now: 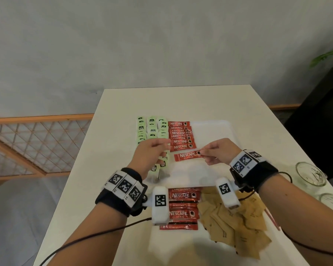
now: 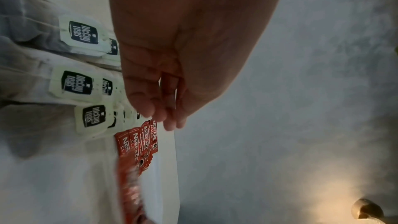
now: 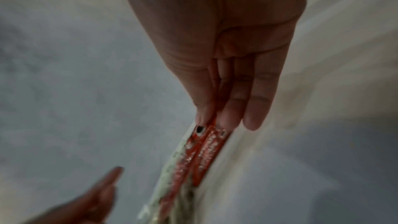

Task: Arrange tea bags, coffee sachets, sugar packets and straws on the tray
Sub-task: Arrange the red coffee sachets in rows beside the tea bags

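A white tray lies on the white table. Tea bags with green tags fill its left side in columns, and a column of red coffee sachets lies beside them. My right hand pinches the right end of one red coffee sachet and holds it level just above the tray, below that column. The right wrist view shows thumb and fingers closed on this sachet. My left hand hovers over the tea bags with relaxed fingers, holding nothing, near the sachet column.
Loose red sachets and a heap of brown sugar packets lie on the table in front of the tray. Two glasses stand at the right edge. The tray's right half is bare. A wooden lattice rail runs on the left.
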{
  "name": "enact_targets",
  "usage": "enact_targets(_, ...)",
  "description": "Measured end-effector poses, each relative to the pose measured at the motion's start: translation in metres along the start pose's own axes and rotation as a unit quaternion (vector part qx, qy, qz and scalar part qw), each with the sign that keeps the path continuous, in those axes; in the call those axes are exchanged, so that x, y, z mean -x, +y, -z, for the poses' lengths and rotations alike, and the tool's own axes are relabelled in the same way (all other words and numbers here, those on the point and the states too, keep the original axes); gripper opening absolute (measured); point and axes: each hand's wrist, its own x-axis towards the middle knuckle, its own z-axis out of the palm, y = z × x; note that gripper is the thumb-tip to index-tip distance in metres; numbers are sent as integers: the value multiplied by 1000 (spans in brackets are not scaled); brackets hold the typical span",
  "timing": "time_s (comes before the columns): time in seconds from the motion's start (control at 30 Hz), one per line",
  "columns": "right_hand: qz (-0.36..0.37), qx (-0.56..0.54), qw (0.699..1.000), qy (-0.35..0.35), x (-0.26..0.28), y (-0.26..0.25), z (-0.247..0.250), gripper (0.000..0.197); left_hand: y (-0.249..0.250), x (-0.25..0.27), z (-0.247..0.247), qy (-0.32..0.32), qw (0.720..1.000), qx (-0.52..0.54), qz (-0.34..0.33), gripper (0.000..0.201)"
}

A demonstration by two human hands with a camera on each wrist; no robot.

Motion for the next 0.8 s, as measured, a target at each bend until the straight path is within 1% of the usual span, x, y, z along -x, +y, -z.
enact_targets(0.07,-35,56,997,35,-12,7,-1,11,1,-6,4,28,999,15,-1,20)
enact_targets(0.1,-48,76,995,53,-17,10,-4,12,2,-8,6,33,999,24,-3,21)
enact_targets(0.23,-65,106,987,98,-33,11,-17,13,1,-14,7,30,999,30,-9,22)
enact_targets(0.5,-66,108,985,118,-53,1,-30,20,-9,-25,16,36,999,17,-5,21)
enact_targets(0.63,-67,109,985,120,-53,1,-31,24,-9,-24,18,35,999,-6,-18,20)
enact_targets(0.73,-45,100,987,116,-42,2,-31,32,-8,-18,20,29,996,-61,-54,18)
enact_targets(0.8,-7,100,990,100,-26,5,-33,32,-10,-10,22,17,987,-132,-89,14)
